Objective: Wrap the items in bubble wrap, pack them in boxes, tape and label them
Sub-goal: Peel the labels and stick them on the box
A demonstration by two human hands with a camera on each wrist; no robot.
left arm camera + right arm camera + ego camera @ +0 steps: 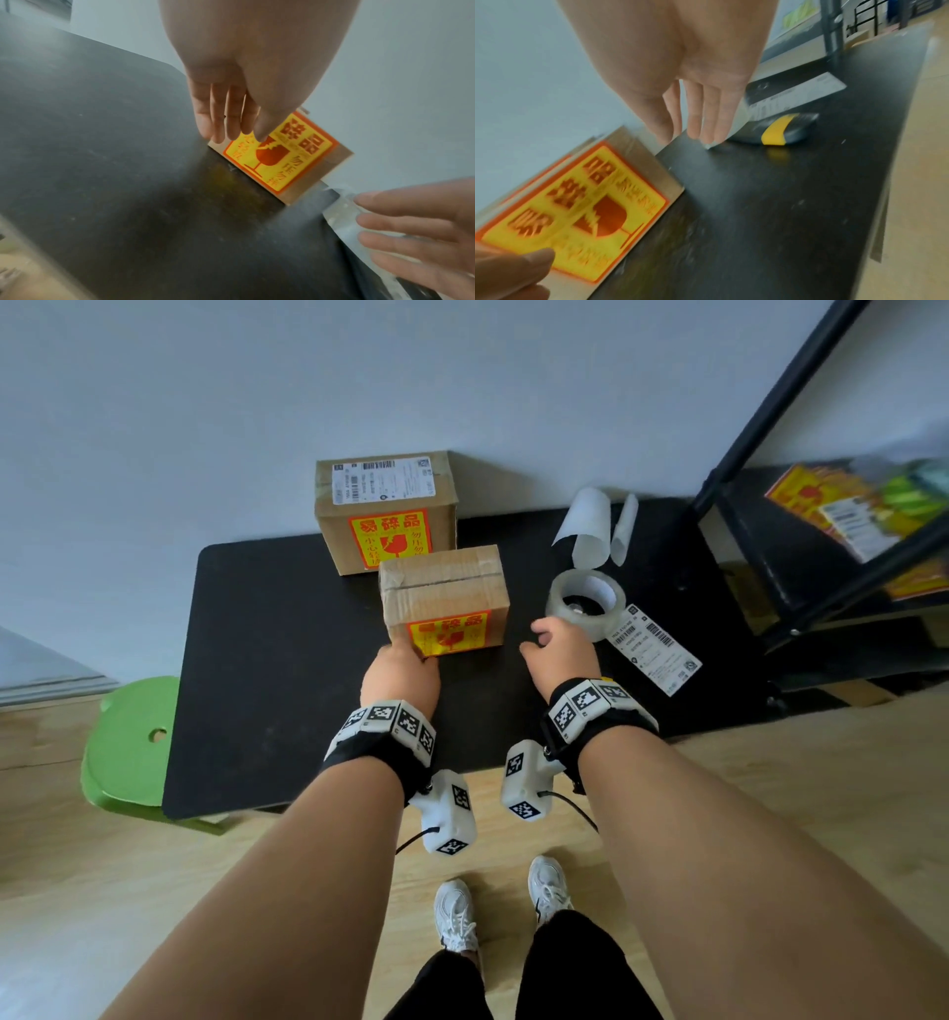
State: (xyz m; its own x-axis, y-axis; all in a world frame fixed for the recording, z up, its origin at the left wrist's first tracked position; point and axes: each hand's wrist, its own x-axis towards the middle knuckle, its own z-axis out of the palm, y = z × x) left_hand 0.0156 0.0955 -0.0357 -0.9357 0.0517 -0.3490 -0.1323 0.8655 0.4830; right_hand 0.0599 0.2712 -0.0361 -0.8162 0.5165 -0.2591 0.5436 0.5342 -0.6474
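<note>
The near box (pixel 444 600) is sitting on the black worktop (pixel 287 670) right in front of me, taped along its top seam and wearing a yellow-and-red fragile sticker (pixel 448 633) on the face toward me. My left hand (pixel 400 675) is resting against its near left corner, fingers (pixel 223 121) straight and close together, touching the cardboard beside the sticker and gripping nothing. My right hand (pixel 560 654) is hovering between the box and the tape roll (pixel 585 603), fingers (pixel 706 119) relaxed and slightly apart, holding nothing.

I am judging that this box is sealed and marked fragile but is still lacking its shipping label, so labelling is the step in hand. The next move is calling for me to reach past the tape roll to the white shipping label (pixel 655 649) lying flat just beside it, and lift it by an edge.

Behind the near box the finished box (pixel 385 510) is standing against the wall, label on top. Curled backing sheets (pixel 595 526) are lying further back. A dark tool with a yellow band (pixel 777 130) is lying under my right wrist, close to the label. A black rack (pixel 801 516) is crowding the right end, and a green stool (pixel 128 742) is standing at the left.
</note>
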